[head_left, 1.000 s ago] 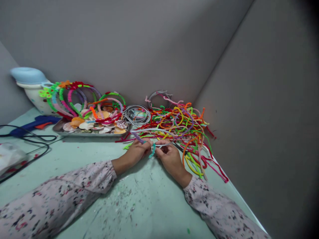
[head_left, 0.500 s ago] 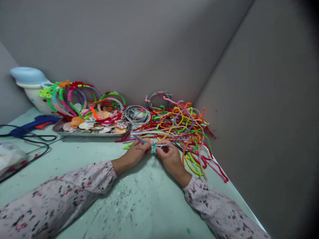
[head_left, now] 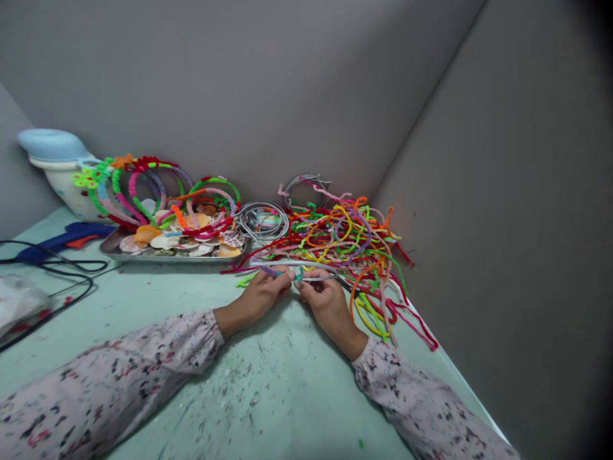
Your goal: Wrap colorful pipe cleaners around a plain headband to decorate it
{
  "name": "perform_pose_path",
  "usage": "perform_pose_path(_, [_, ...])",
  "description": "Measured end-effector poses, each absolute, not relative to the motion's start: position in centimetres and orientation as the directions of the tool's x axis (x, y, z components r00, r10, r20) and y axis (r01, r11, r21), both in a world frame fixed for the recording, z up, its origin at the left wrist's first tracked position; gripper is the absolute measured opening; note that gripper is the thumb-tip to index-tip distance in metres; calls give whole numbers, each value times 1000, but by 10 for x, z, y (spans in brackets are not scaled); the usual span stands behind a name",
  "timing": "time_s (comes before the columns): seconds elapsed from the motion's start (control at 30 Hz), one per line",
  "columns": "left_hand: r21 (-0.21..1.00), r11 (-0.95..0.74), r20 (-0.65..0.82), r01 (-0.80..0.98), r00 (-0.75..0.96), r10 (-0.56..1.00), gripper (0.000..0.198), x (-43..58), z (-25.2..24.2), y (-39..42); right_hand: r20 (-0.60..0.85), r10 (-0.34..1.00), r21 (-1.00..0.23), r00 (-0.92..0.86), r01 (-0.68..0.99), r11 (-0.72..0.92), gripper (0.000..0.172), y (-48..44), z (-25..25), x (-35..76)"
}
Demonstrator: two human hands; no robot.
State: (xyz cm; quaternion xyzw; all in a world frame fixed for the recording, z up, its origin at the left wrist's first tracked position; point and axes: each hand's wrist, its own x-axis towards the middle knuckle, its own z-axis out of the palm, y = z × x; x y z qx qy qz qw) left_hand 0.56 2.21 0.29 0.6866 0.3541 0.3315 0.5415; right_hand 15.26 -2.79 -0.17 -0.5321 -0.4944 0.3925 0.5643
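Observation:
A thin pale headband (head_left: 313, 263) curves between my hands above the table. Its left end carries a purple fuzzy wrap that runs into a short teal pipe cleaner (head_left: 299, 275). My left hand (head_left: 261, 297) is closed, pinching the headband at the wrapped part. Close beside it, my right hand (head_left: 330, 310) is closed too, thumb and forefinger on the teal pipe cleaner where it bends around the band. The band's other stretch passes behind my right fingers, which partly hide it.
A heap of coloured pipe cleaners (head_left: 330, 233) lies behind my right hand. Coiled grey bands (head_left: 244, 223) stand beside a metal tray (head_left: 172, 259) of shells and fuzzy headbands. Farther left are a blue glue gun (head_left: 52, 245), its black cord and a blue-lidded bin (head_left: 62, 179).
The teal pipe cleaner between my fingertips has shifted and now stands more upright. The headband has tipped slightly lower. Both hands stay in nearly the same place.

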Motion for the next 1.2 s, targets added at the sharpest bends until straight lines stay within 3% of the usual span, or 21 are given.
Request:
perform_pose_path(0.27, [973,-112,-1,202,490,872,41,4,-7,22,125,980,-988,153,106,109,17,-30,3,154])
perform_pose_path(0.47, [970,-226,139,84,574,807,27,3,-2,21,108,982,-991,154,90,95,15,-33,9,155])
perform_pose_path(0.73, [929,-362,248,83,588,770,36,3,3,19,36,990,-999,138,32,32,17,-34,6,157])
perform_pose_path(0.9, [929,-353,230,107,580,782,35,3,2,19,5,992,-1000,124,-28,8,17,-33,3,155])
perform_pose_path(1.2, [966,-245,157,79,576,802,26,3,-4,22,88,989,-993,116,91,77,12,-32,7,156])
